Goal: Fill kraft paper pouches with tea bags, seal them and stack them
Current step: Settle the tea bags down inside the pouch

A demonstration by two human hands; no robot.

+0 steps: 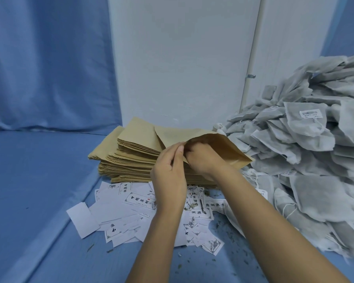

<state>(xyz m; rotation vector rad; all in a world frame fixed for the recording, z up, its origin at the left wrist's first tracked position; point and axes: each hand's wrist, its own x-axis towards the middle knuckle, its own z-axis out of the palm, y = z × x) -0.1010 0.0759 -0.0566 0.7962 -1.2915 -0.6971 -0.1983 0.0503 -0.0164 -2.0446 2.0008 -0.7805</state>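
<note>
- While I hold one kraft pouch (pixel 223 148) just above the stack of flat pouches (pixel 129 158), I judge myself to be at the opening step. Its mouth is spread, and I can see nothing inside it.
- My left hand (pixel 170 172) pinches the near lip between thumb and forefinger.
- My right hand (pixel 202 158) has its fingers curled round the opposite lip, tips tucked into the mouth, parting the two walls.
- The heap of grey tea bags (pixel 307 160) lies close on my right. Printed labels (pixel 139 201) are scattered on the blue cloth (pixel 39 180) in front of the stack.
- Next, as I judge it, the left pinch must hold the mouth open alone. The right hand lets go, reaches into the heap and draws out a tea bag.
- The strings look tangled, so a neighbouring bag may come along with it.
- Sealing and stacking this pouch are not yet begun.
</note>
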